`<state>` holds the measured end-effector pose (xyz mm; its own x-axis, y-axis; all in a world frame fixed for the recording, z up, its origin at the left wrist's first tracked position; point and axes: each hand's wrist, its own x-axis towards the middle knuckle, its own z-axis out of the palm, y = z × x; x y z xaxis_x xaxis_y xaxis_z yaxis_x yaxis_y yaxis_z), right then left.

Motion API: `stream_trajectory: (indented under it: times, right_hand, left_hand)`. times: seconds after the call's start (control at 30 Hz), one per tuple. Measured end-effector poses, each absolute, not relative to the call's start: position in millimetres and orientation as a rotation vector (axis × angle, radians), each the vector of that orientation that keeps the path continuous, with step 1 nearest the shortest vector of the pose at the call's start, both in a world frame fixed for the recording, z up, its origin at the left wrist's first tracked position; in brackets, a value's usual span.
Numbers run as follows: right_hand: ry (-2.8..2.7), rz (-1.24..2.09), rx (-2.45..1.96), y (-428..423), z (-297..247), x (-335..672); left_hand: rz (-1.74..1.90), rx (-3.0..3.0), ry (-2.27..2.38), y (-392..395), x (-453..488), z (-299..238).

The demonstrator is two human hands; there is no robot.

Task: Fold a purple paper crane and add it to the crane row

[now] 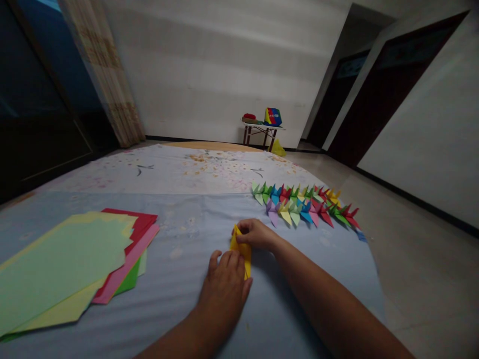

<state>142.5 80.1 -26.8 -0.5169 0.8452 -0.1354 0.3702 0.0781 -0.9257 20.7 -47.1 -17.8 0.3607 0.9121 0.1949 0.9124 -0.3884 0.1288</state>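
A small yellow folded paper lies on the cloth near the middle of the table, its pointed end facing away from me. My right hand pinches its upper part between thumb and fingers. Over its lower left side rests my left hand, fingers laid out across the paper and thumb along the bottom end. Part of the paper is hidden under the left fingers. Beyond my right hand stand two rows of folded paper cranes in many colours.
On the left lies a fanned stack of coloured paper sheets. A flowered cloth covers the round table. Farther back, by the wall, a small side table holds a colourful box and a red item.
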Motion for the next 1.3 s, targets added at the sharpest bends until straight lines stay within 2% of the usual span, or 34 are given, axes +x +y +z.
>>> stream_trajectory:
  times: [0.57, 1.3]
  right_hand:
    - [-1.800, 1.397, -1.154, 85, -38, 141]
    - [-1.767, 1.205, -1.193, 81, -16, 149]
  left_hand:
    - [-0.300, -2.545, -1.745, -49, 22, -16]
    - [-0.383, -2.552, -1.716, -48, 18, -22]
